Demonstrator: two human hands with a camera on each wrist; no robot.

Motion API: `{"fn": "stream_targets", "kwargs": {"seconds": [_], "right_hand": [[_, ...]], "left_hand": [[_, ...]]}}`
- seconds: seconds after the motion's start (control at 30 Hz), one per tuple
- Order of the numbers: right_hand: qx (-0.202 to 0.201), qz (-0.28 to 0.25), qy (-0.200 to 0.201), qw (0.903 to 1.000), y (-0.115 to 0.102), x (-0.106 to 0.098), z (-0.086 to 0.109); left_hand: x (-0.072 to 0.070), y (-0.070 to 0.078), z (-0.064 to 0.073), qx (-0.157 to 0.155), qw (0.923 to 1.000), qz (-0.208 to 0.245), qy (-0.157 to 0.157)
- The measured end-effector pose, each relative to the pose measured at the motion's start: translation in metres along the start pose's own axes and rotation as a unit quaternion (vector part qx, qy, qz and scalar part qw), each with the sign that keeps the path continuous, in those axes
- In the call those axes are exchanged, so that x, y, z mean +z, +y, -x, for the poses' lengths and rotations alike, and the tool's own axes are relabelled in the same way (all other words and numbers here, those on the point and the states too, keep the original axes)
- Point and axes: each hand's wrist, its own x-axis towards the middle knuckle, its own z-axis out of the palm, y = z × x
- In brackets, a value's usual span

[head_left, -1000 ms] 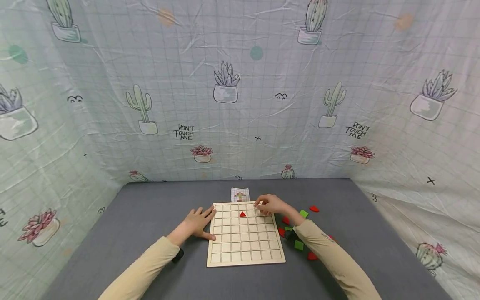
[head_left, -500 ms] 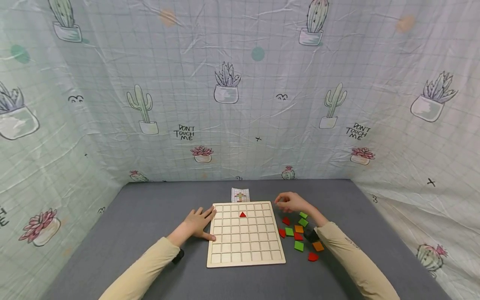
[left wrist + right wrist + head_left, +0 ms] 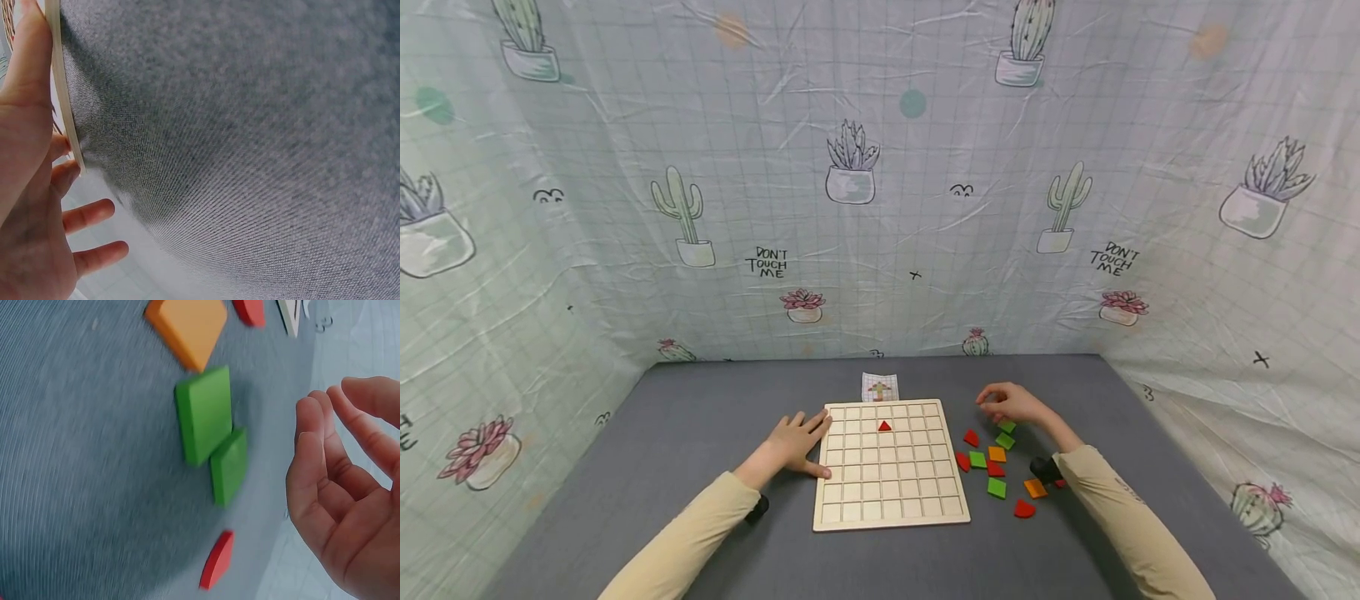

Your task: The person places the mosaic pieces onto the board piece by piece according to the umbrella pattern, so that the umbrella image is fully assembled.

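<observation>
A square wooden grid board lies on the grey table, with a red triangle tile in one of its upper cells. My left hand rests against the board's left edge, fingers spread and thumb on the rim; the left wrist view shows the board's thin side beside the thumb. To the right of the board, my right hand hovers above the loose tiles, fingers loosely bent. In the right wrist view nothing shows between its fingertips, and two green tiles lie below it.
Scattered right of the board are several loose tiles: green squares, orange squares and red pieces. A small printed pattern card lies behind the board. A patterned cloth hangs around the table's back and sides.
My right hand has moved right, from the board's upper right corner to above the loose tiles, uncovering the tiles nearer the board. The left hand and red triangle have stayed put.
</observation>
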Motion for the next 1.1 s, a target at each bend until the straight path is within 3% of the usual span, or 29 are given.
{"fn": "stream_targets", "kwargs": {"seconds": [0.23, 0.53, 1.1], "right_hand": [[0.024, -0.038, -0.003, 0.999, 0.012, -0.014, 0.012], [0.047, -0.053, 0.021, 0.9972, 0.027, -0.029, 0.023], [0.079, -0.046, 0.048, 0.9947, 0.051, -0.03, 0.036]], "left_hand": [[0.001, 0.001, -0.001, 0.0, 1.0, 0.008, -0.003], [0.003, 0.0, -0.003, 0.0, 1.0, 0.003, -0.003], [0.001, -0.001, -0.001, 0.0, 1.0, 0.004, -0.005]]}}
